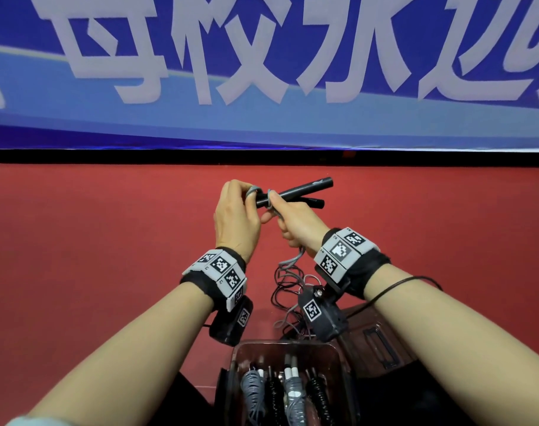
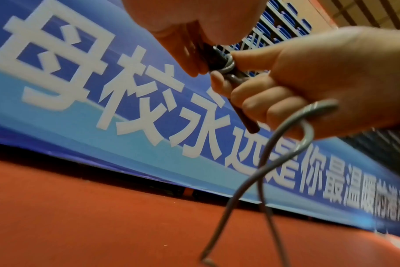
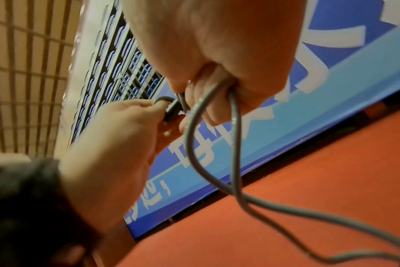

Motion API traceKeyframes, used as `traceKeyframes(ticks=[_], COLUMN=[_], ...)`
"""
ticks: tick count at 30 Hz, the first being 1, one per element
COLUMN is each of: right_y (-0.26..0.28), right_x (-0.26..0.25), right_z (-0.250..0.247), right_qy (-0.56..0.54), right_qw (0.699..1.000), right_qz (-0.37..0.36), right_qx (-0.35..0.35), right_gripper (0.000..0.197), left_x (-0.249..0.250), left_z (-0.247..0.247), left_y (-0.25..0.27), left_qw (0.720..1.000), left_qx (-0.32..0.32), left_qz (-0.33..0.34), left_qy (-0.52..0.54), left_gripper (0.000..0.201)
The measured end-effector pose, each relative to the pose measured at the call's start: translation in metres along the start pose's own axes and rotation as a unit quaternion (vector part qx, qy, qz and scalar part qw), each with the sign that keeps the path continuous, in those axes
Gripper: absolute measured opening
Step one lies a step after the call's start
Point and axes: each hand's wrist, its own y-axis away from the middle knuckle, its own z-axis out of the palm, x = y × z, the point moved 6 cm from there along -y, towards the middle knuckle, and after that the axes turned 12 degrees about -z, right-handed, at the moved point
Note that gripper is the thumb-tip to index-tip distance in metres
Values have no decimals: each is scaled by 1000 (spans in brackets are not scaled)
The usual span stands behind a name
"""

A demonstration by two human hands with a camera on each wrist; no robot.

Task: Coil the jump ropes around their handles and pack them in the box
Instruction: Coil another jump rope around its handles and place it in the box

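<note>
Above the red floor I hold two black jump-rope handles side by side, their far ends pointing right. My right hand grips them near their left end, along with a loop of the grey rope that hangs from its fist. A turn of grey rope circles the handles by the right thumb. At that same end my left hand pinches a small grey rope loop. The clear box stands below my arms and holds several coiled ropes.
Loose grey and black rope lies tangled on the red floor between my wrists and the box. A dark lid lies to the right of the box. A blue banner with white characters closes off the far side.
</note>
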Motion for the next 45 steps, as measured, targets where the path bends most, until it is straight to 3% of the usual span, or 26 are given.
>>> traceKeyframes(ticks=[4,7,11,13,15,19,27,33,37,41,45], right_y=[3,0,0,3,6,11,12,15,16,12,9], right_x=[6,11,19,22,24,24,24,38,38,34,33], right_z=[1,-10,-23,-22,-18,-8,-13,-13,-9,-8,-8], right_qy=[-78,-62,97,147,171,224,275,300,308,310,251], right_qw=[996,995,993,988,984,967,952,947,946,944,958], right_qz=[31,12,-38,-43,-40,-55,-82,-42,-41,-36,-28], right_qx=[37,77,54,11,-29,-105,-106,-105,-93,-110,-135], right_gripper=[42,39,54,56,54,50,48,28,43,34,25], left_x=[-1,0,-14,-25,-33,-40,-35,-31,-32,-30,-30], left_z=[2,0,7,15,23,36,45,55,52,53,44], left_y=[3,3,3,4,11,26,40,49,41,29,13], left_qw=[998,996,978,951,915,874,832,843,880,901,920], left_qx=[-32,-56,-156,-206,-268,-357,-423,-442,-380,-348,-303], left_qz=[48,55,-135,-226,-296,-331,-358,-306,-282,-253,-191], left_qy=[-39,-30,17,41,57,-1,38,9,-34,-60,-157], left_gripper=[8,6,31,28,39,66,74,51,35,24,21])
